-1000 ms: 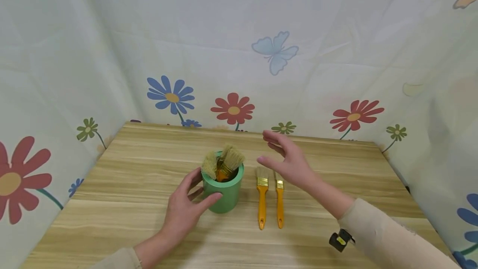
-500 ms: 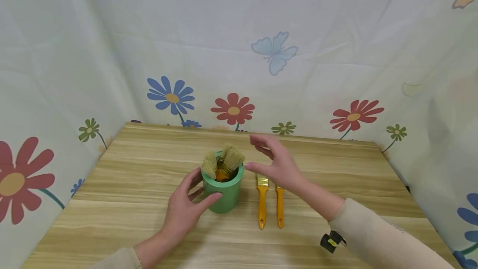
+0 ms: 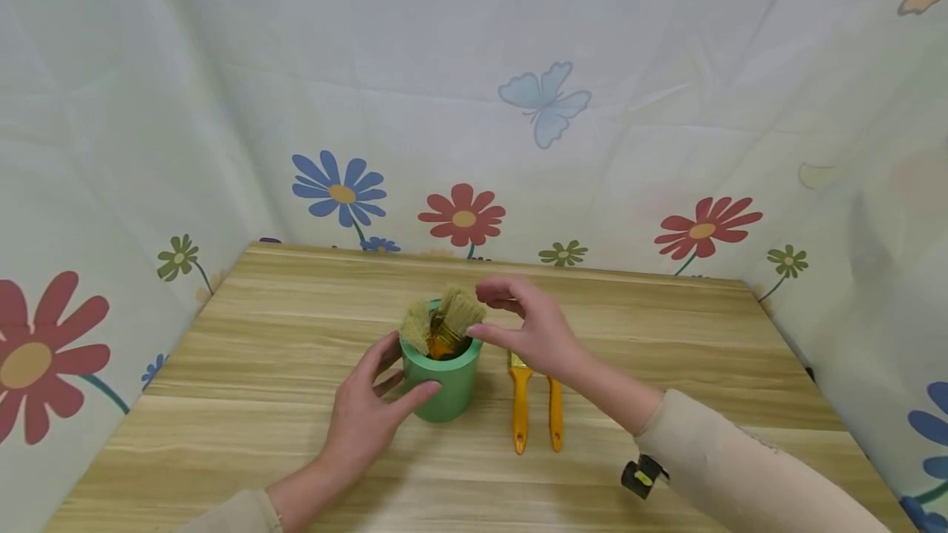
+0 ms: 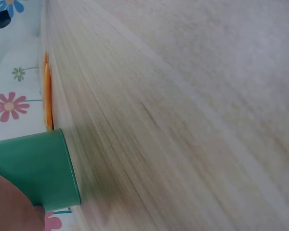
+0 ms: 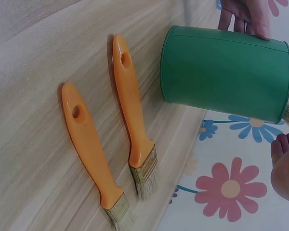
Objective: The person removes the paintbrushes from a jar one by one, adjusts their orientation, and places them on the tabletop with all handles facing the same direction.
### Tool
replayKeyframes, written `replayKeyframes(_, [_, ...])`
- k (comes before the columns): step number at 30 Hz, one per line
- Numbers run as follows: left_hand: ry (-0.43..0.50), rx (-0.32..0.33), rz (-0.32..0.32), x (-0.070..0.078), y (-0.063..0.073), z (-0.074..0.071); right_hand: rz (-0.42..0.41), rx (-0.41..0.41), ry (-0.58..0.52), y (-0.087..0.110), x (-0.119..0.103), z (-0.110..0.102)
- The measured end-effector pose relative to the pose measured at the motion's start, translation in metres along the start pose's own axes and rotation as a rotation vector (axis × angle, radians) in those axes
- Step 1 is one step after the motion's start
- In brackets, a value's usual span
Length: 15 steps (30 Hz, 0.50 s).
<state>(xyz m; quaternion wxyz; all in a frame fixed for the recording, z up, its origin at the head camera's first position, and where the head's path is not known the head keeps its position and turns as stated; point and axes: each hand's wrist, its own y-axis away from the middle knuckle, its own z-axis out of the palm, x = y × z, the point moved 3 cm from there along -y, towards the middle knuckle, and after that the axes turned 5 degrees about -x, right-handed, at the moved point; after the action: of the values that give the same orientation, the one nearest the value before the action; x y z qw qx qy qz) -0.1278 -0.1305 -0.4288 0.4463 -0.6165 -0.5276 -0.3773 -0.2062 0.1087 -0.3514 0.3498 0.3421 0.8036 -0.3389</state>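
Note:
A green cylindrical pot (image 3: 446, 393) stands upright on the table, with paintbrushes (image 3: 461, 312) in it, bristles up. My left hand (image 3: 361, 414) holds it from the left, thumb on the near side and fingers round the far left. At the pot's right rim is my right hand (image 3: 536, 326), fingers bent and apart from the thumb, fingertips close beside the bristles with nothing gripped. Two orange-handled paintbrushes lie right of the pot, a wider one (image 5: 130, 91) and a narrower one (image 5: 89, 144). In the head view my right hand hides their bristles.
The wood-grain table (image 3: 296, 311) ends at a white curtain (image 3: 415, 64) printed with flowers and butterflies. A small black device (image 3: 641, 475) hangs at my right sleeve.
My right hand has moved left, from above the lying paintbrushes to the bristles at the pot's rim. My left hand and the pot have stayed in place.

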Motion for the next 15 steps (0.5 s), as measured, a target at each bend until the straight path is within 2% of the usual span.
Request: replayKeyframes(15, [0.023, -0.004, 0.002, 0.0009, 0.0010, 0.0002, -0.039, 0.029, 0.113, -0.0051, -0.0045, 0.0055])
